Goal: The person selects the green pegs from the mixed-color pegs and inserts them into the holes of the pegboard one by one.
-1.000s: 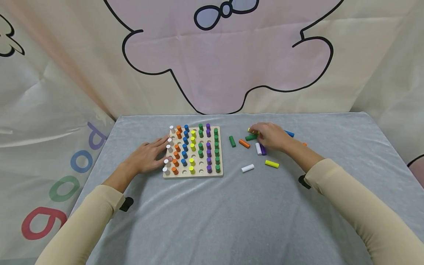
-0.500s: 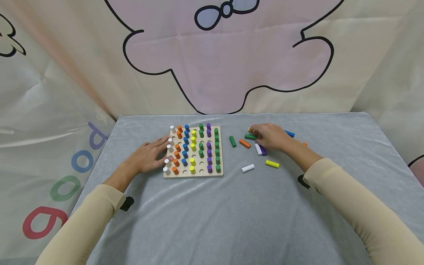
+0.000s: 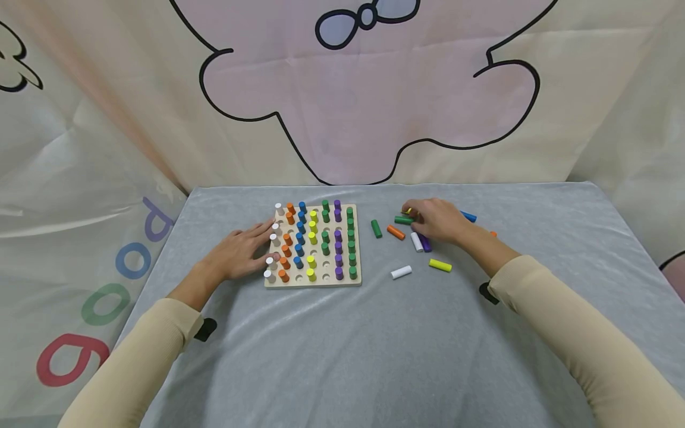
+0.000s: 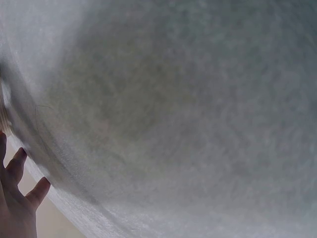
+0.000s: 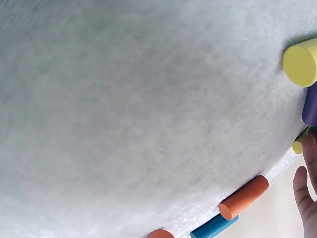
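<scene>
In the head view my left hand (image 3: 243,252) rests against the left edge of a wooden pegboard (image 3: 313,284), fingers straight and thumb over the edge beside the white pegs (image 3: 271,263). Rows of white, orange, blue, yellow, green and purple pegs stand upright in the board, with some bare holes. To the right, my right hand (image 3: 439,220) pinches a yellow peg (image 3: 408,211), mostly hidden by the fingers. Just below it lies a green peg (image 3: 404,220). The left wrist view shows mainly cloth, with the left fingertips (image 4: 40,187) at the lower left.
Loose pegs lie around the right hand: green (image 3: 376,229), orange (image 3: 396,232), white (image 3: 416,241), purple (image 3: 425,242), yellow (image 3: 440,265) and blue (image 3: 468,216). Another white peg (image 3: 401,272) lies nearer. Grey cloth (image 3: 348,356) covers the table, with a printed curtain (image 3: 348,119) behind.
The yellow peg at the right fingertips has shifted slightly right, and the green peg below it has turned a little and moved left. The left hand keeps its place on the board.
</scene>
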`<act>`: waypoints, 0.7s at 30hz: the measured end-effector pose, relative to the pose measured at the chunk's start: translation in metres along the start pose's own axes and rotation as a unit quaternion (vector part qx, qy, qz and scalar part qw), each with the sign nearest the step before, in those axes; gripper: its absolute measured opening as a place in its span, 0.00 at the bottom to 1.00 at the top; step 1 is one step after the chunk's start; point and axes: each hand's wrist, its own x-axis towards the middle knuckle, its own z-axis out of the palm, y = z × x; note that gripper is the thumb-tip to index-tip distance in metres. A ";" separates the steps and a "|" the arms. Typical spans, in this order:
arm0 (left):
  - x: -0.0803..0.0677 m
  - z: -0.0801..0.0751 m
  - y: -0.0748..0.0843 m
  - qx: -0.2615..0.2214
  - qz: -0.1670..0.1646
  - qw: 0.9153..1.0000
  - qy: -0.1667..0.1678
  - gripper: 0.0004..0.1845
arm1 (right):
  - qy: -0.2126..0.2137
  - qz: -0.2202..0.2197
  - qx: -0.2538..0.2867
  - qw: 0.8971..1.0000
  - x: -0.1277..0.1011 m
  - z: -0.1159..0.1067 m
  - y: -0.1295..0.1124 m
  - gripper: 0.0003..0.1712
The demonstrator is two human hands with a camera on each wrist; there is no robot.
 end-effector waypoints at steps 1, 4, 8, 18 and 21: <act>0.000 0.000 0.000 0.000 0.001 1.000 0.000 0.44 | 0.001 0.002 0.002 1.000 0.000 0.000 -0.001 0.19; 0.001 0.000 0.000 0.001 0.002 1.000 0.001 0.44 | 0.008 0.003 0.008 1.000 0.001 -0.002 -0.002 0.19; 0.001 0.000 0.000 0.002 0.002 1.000 0.001 0.44 | 0.031 -0.010 0.007 0.999 0.003 -0.004 -0.005 0.19; 0.000 0.001 0.000 0.001 -0.004 1.000 0.001 0.44 | 0.070 -0.022 -0.006 0.997 0.017 -0.010 -0.020 0.19; 0.000 0.001 0.000 0.002 -0.003 1.000 0.003 0.44 | 0.081 -0.026 -0.003 0.996 0.020 -0.011 -0.024 0.20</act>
